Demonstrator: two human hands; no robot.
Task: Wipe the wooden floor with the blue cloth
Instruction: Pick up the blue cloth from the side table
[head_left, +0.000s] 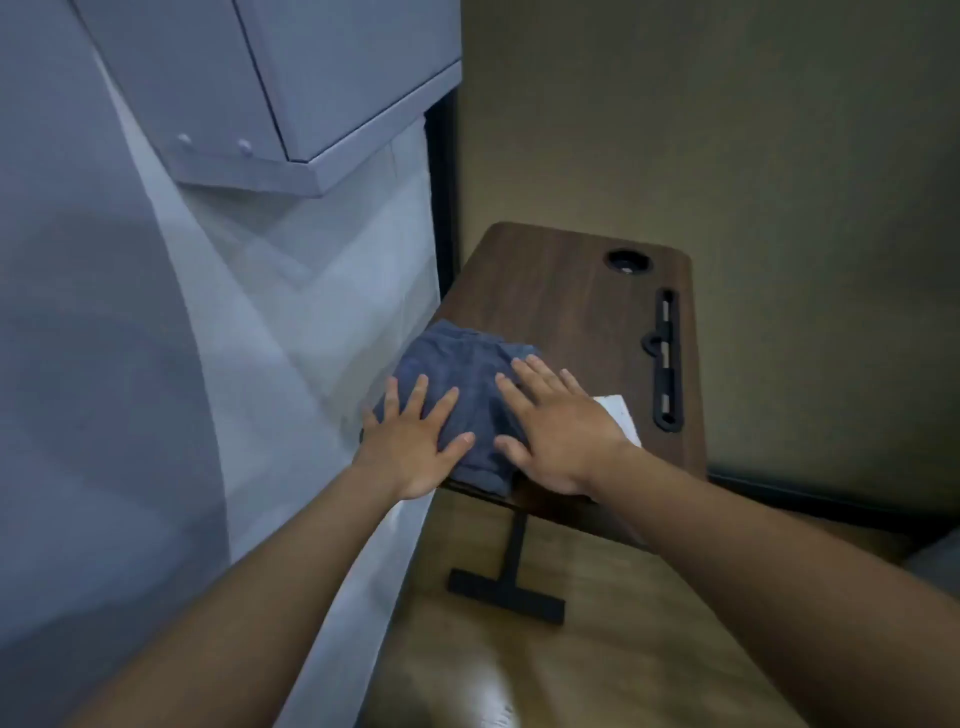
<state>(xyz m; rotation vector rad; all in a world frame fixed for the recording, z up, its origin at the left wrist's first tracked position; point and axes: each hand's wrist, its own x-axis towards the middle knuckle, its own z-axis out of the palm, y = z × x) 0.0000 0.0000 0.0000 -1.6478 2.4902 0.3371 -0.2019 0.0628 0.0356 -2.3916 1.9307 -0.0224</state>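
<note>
Dim, soft and slightly blurred, with wide-angle bending at the edges and faint glare on the floor (467, 691).

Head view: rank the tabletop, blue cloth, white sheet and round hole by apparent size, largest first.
1. tabletop
2. blue cloth
3. white sheet and round hole: they look alike, and the right hand hides part of the sheet, so no ranking between them.
</note>
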